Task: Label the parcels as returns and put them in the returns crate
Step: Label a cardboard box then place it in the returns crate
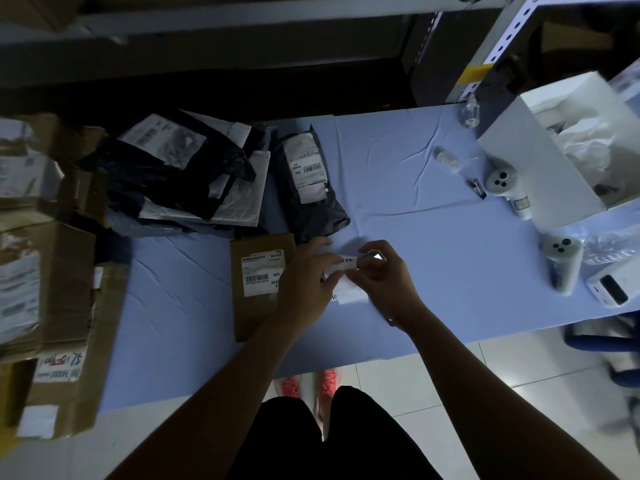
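- Left edge of the frame: stacked cardboard boxes (45, 271).
- Upper left of centre: pile of dark mailer bags (180, 174); one separate dark mailer parcel (310, 181) lies just right of it.
- Centre: flat brown parcel (259, 289) on the blue table cover (450, 265).
- Left hand (304, 282) and right hand (384, 275) — both pinch a small white label strip (346, 263), possibly peeling it; print unreadable.
- Upper right: open white box (547, 161) — no crate identifiable.
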Demonstrator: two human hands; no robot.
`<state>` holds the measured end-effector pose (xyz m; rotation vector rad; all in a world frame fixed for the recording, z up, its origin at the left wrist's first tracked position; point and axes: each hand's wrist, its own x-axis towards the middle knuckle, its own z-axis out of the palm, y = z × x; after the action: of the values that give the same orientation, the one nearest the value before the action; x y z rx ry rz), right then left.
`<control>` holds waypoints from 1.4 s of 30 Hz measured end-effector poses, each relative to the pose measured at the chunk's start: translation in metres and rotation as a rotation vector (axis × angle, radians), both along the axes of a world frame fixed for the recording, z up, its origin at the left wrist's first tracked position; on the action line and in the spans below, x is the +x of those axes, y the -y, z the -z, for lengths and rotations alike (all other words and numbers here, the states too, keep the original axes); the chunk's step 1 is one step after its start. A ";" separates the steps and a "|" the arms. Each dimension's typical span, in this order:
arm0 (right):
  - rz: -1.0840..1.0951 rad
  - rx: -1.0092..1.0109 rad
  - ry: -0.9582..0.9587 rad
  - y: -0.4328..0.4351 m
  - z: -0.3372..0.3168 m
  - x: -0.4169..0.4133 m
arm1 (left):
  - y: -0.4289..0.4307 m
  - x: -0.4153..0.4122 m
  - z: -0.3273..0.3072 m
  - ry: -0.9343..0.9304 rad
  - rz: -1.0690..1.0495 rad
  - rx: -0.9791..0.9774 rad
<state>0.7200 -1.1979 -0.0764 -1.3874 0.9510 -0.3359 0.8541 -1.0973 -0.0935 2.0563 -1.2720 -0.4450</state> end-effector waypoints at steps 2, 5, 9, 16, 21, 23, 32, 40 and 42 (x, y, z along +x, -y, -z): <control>-0.040 -0.041 0.000 0.001 -0.006 0.000 | 0.001 0.005 -0.001 0.036 0.095 -0.066; -0.079 -0.119 -0.024 0.003 -0.009 -0.002 | 0.003 0.009 -0.002 0.033 0.148 -0.067; -0.100 -0.189 -0.057 0.003 -0.007 -0.006 | 0.006 0.008 -0.004 0.058 0.181 -0.064; 0.003 -0.123 -0.050 -0.004 -0.009 -0.007 | 0.007 0.006 0.003 0.214 0.306 -0.002; -0.048 -0.130 -0.034 -0.004 -0.010 -0.011 | 0.006 0.009 0.002 0.075 0.254 -0.040; -0.072 -0.176 -0.048 -0.003 -0.010 -0.011 | 0.005 0.011 0.001 0.002 0.253 -0.037; -0.074 -0.261 -0.153 0.001 0.007 -0.016 | 0.006 0.001 -0.021 -0.389 -0.104 0.035; 0.068 -0.507 -0.572 0.000 0.003 -0.007 | -0.001 0.017 -0.044 -0.188 -0.448 -0.253; 0.125 -0.436 -0.424 -0.004 -0.013 0.007 | -0.008 0.020 -0.049 -0.009 -0.367 -0.275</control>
<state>0.7265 -1.1936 -0.0630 -1.8451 1.3733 -0.3645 0.8740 -1.0898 -0.0449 1.9871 -0.8666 -0.1034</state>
